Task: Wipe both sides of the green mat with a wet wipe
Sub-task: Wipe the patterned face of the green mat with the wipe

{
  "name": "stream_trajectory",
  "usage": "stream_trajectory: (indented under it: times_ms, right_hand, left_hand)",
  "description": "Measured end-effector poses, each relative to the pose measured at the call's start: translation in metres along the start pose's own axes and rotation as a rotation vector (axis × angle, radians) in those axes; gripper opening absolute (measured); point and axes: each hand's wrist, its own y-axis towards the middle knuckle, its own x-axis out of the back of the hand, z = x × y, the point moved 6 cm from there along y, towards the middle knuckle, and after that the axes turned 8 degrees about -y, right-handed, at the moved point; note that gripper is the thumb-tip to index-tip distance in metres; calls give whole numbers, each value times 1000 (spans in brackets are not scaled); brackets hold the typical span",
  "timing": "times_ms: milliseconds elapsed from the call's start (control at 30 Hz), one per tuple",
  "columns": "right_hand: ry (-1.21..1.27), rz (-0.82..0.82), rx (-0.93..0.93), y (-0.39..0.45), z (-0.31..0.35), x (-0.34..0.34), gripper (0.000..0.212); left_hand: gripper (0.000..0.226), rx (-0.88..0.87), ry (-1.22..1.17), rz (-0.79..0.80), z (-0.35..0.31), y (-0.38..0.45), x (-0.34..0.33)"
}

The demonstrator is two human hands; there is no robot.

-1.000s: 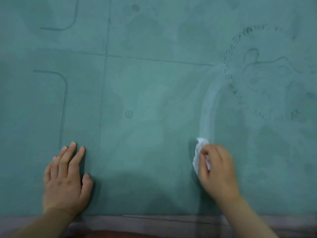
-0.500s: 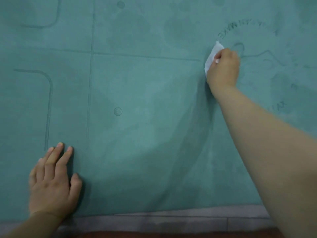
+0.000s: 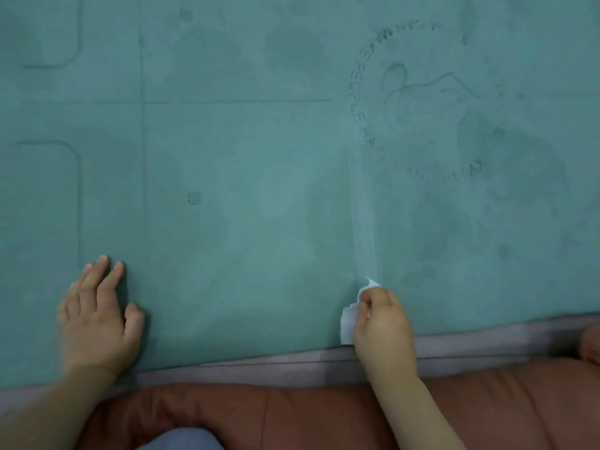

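Right hand (image 3: 383, 323) grips wet wipe (image 3: 349, 319) — on green mat (image 3: 259, 157)

Two bare forearms, no sleeves, left hand (image 3: 99, 319), right hand (image 3: 383, 326), no rings

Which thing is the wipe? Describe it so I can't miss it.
On the large green mat, follow the pale damp streak down to the near edge. There the right hand grips a crumpled white wet wipe, the only white thing in view.
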Motion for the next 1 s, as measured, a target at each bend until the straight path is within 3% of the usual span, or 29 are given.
stream_trajectory:
  times_ms: [233, 400, 500, 633, 733, 833, 933, 1000]
  right_hand:
    - [68, 76, -60, -1, -4, -1, 10]
    - [85, 69, -42, 0, -1, 4, 10]
    - [22, 52, 10, 3, 0, 9, 17]
    - [71, 73, 1, 1, -5, 4, 34]
    - [122, 125, -13, 2, -6, 0, 28]
    - [148, 218, 35, 7, -11, 3, 34]
    - [185, 390, 111, 26, -17, 21, 16]
    - [337, 363, 139, 49, -28, 40, 8]
  left_hand:
    - [71, 96, -58, 64, -45, 14, -6]
    - [64, -444, -75, 313, -197, 38, -61]
    - [69, -592, -67, 338, -287, 64, -98]
    - [76, -442, -78, 293, -353, 87, -127]
    - [74, -373, -52, 193, -359, 87, -133]
    - [71, -379, -32, 172, -357, 83, -135]
    - [71, -371, -37, 147, -358, 85, -132]
    - [72, -378, -28, 142, -359, 85, -133]
